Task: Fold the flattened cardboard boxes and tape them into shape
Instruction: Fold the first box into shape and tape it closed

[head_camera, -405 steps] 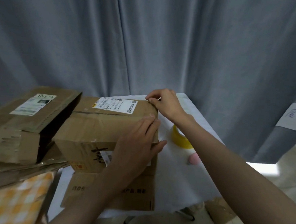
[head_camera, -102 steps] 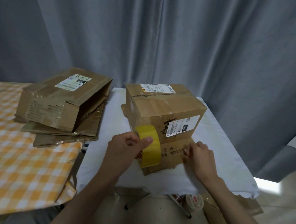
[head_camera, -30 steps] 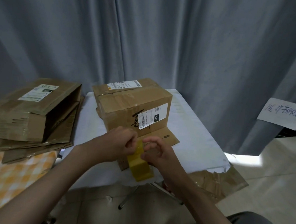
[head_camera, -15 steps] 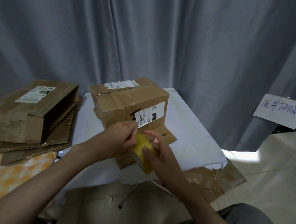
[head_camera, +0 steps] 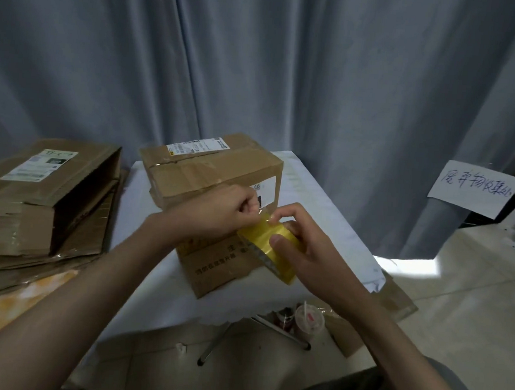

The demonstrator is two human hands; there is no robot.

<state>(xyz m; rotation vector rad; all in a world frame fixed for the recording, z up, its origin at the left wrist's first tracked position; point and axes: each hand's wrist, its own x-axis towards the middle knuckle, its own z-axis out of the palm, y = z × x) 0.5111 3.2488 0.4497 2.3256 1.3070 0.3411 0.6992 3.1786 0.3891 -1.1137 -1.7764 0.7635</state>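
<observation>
We hold the tape roll in our right hand, fingers curled round it, just in front of the folded box; our left hand pinches what seems its free end at the roll's top, so the pull probably runs leftward toward the box; both stand over the white counter, flattened boxes lie left, grey curtain behind.

Left hand hiding the lower front of the cardboard box, shipping label print too small to read, flattened boxes cut off at left edge
</observation>
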